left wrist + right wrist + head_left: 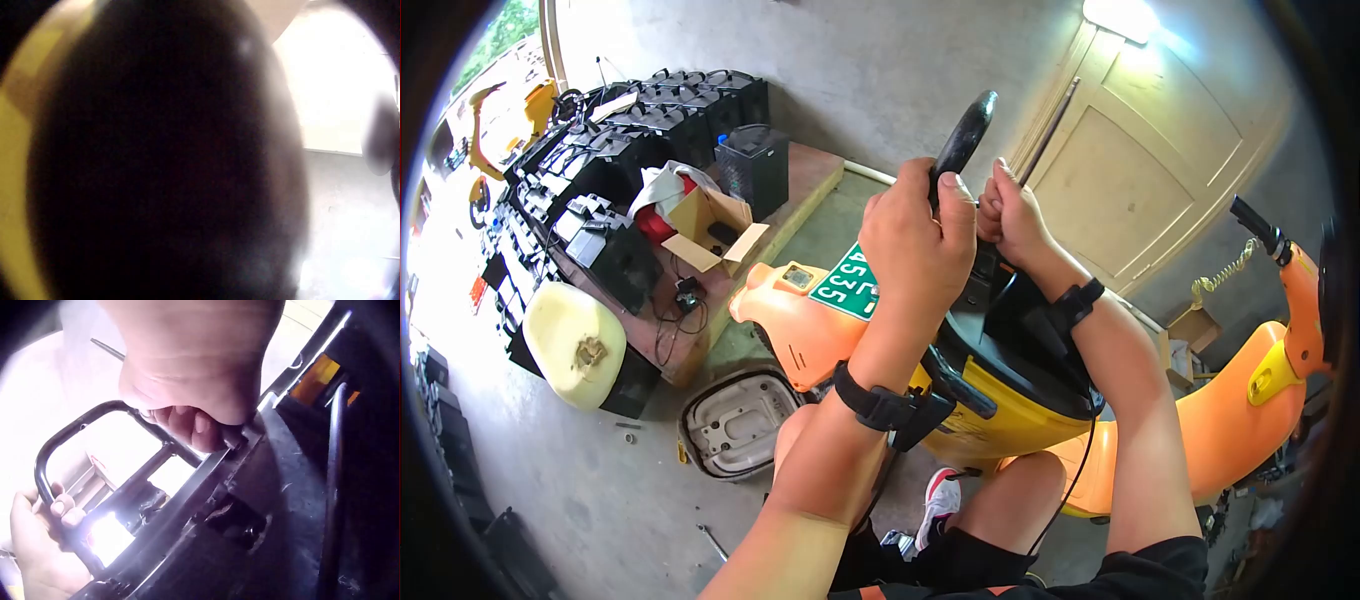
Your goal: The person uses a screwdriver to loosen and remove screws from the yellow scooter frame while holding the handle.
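My left hand (920, 240) grips a black tubular rack (968, 135) at the back of an orange and yellow scooter (1020, 430). In the right wrist view, that hand's fingers (61, 507) curl round the rack's outer bar. My right hand (1015, 220) is just to the right, fingers curled round a thin dark rod (1055, 130) that sticks out past the fist. The right wrist view has this fist close over the rack's inner rail, the rod's tip (105, 347) pointing up-left; its other end is hidden. A large dark shape fills most of the left wrist view.
A green number plate (845, 285) is on the scooter's rear. Left stand many black batteries (620, 150), an open cardboard box (715, 225) and a cream shell (575, 345). An upturned seat (740, 420) lies on the floor; another orange scooter part (1250, 420) stands right.
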Available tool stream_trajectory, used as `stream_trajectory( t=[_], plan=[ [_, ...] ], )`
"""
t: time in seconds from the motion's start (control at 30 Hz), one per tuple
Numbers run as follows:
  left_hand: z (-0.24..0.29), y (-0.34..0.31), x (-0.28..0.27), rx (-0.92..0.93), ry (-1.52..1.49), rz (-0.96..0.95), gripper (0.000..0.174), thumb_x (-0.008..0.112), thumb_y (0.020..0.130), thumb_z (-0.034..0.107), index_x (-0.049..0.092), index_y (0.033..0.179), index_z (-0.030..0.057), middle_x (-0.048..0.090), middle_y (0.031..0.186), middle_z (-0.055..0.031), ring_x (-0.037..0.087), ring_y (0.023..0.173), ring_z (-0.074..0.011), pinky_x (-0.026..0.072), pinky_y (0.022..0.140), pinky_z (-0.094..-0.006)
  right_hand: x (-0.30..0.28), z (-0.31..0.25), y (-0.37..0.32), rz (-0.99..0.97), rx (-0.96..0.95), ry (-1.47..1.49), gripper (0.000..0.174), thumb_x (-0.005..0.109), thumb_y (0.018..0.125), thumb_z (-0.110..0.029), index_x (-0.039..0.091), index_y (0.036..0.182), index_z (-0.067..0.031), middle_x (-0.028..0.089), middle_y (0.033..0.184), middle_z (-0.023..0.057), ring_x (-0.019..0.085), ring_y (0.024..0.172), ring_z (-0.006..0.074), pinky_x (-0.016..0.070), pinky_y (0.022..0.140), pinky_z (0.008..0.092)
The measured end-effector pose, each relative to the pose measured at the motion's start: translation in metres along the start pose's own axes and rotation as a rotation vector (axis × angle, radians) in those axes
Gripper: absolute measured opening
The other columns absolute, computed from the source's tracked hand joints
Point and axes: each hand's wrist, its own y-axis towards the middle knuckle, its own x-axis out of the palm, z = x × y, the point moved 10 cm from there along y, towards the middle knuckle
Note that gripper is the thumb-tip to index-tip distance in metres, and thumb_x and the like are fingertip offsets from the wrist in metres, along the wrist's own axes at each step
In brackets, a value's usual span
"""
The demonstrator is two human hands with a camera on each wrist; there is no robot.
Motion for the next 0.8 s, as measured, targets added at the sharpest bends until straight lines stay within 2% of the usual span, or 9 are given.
stream_trajectory(
  t=[0.17, 0.23, 0.37, 0.47, 0.5, 0.57, 0.6, 0.73, 0.8],
  plan=[
    [0.000, 0.000, -0.001, -0.007, -0.016, 0.001, 0.022, 0.051, 0.098, 0.024, 0.061, 0.100, 0.0045, 0.061, 0.069, -0.0148, 0.061, 0.067, -0.0379, 0.0450, 0.062, -0.0461, -0.007, -0.004, -0.001, 0.222, -0.110, -0.141, 0.054, 0.043, 0.104, -0.047, 0.042, 0.063, -0.0112, 0.037, 0.051, 0.0003, 0.038, 0.039, 0.0142, 0.0291, 0.039, 0.0316],
    [0.000, 0.000, -0.001, -0.006, -0.014, 0.002, 0.022, 0.051, 0.098, 0.024, 0.061, 0.100, 0.0045, 0.062, 0.069, -0.0148, 0.061, 0.067, -0.0378, 0.0450, 0.062, -0.0462, -0.029, -0.008, -0.007, 0.536, -0.179, -0.265, 0.055, 0.044, 0.103, -0.048, 0.047, 0.065, -0.0083, 0.041, 0.051, 0.0019, 0.041, 0.040, 0.0163, 0.0322, 0.040, 0.0324],
    [-0.001, 0.001, -0.001, 0.002, -0.003, 0.010, 0.022, 0.051, 0.098, 0.024, 0.060, 0.098, 0.0047, 0.062, 0.069, -0.0146, 0.061, 0.067, -0.0375, 0.0450, 0.062, -0.0465, -0.045, -0.010, -0.012, 0.735, -0.254, -0.383, 0.054, 0.046, 0.101, -0.048, 0.051, 0.067, -0.0059, 0.045, 0.052, 0.0035, 0.044, 0.040, 0.0182, 0.0347, 0.040, 0.0331],
    [-0.002, 0.001, 0.000, -0.023, 0.004, -0.010, 0.022, 0.051, 0.098, 0.024, 0.060, 0.098, 0.0048, 0.061, 0.068, -0.0142, 0.061, 0.066, -0.0373, 0.0450, 0.061, -0.0466, -0.024, -0.003, -0.007, 0.373, -0.120, -0.095, 0.046, 0.048, 0.102, -0.042, 0.047, 0.067, -0.0104, 0.039, 0.052, 0.0002, 0.041, 0.045, 0.0146, 0.0355, 0.047, 0.0313],
    [-0.002, 0.000, 0.000, -0.023, 0.002, -0.009, 0.022, 0.051, 0.098, 0.024, 0.060, 0.098, 0.0048, 0.061, 0.068, -0.0142, 0.061, 0.066, -0.0373, 0.0450, 0.061, -0.0466, -0.030, -0.005, -0.008, 0.374, -0.121, -0.098, 0.046, 0.048, 0.102, -0.042, 0.047, 0.067, -0.0104, 0.039, 0.052, 0.0002, 0.041, 0.045, 0.0146, 0.0355, 0.047, 0.0313],
    [-0.003, 0.000, 0.001, -0.033, 0.010, -0.013, 0.021, 0.051, 0.098, 0.024, 0.060, 0.099, 0.0048, 0.061, 0.068, -0.0139, 0.061, 0.066, -0.0372, 0.0449, 0.061, -0.0465, -0.012, 0.003, 0.002, 0.030, -0.015, -0.074, 0.042, 0.050, 0.102, -0.036, 0.044, 0.069, -0.0116, 0.035, 0.053, -0.0015, 0.040, 0.046, 0.0129, 0.0356, 0.050, 0.0309],
    [-0.003, 0.001, 0.001, -0.029, 0.013, -0.007, 0.021, 0.051, 0.098, 0.024, 0.060, 0.099, 0.0048, 0.061, 0.068, -0.0139, 0.061, 0.066, -0.0372, 0.0449, 0.061, -0.0465, -0.009, 0.004, 0.002, -0.103, 0.023, -0.056, 0.037, 0.051, 0.103, -0.031, 0.050, 0.074, -0.0090, 0.039, 0.058, -0.0014, 0.045, 0.052, 0.0128, 0.0395, 0.055, 0.0300],
    [0.000, 0.000, -0.001, -0.023, -0.020, -0.010, 0.023, 0.050, 0.099, 0.025, 0.060, 0.098, 0.0049, 0.062, 0.068, -0.0138, 0.061, 0.066, -0.0371, 0.0447, 0.061, -0.0461, 0.000, -0.013, -0.001, -0.150, -0.127, -0.174, 0.034, 0.048, 0.105, -0.030, 0.059, 0.085, -0.0044, 0.047, 0.070, 0.0005, 0.051, 0.069, 0.0135, 0.0442, 0.068, 0.0289],
    [-0.001, 0.000, 0.000, -0.020, -0.022, -0.008, 0.023, 0.050, 0.099, 0.026, 0.060, 0.097, 0.0049, 0.061, 0.068, -0.0138, 0.061, 0.066, -0.0370, 0.0447, 0.061, -0.0459, 0.002, -0.014, -0.001, -0.180, -0.154, -0.178, 0.034, 0.048, 0.105, -0.030, 0.058, 0.084, -0.0046, 0.047, 0.070, 0.0009, 0.051, 0.069, 0.0138, 0.0441, 0.067, 0.0291]
  ],
)
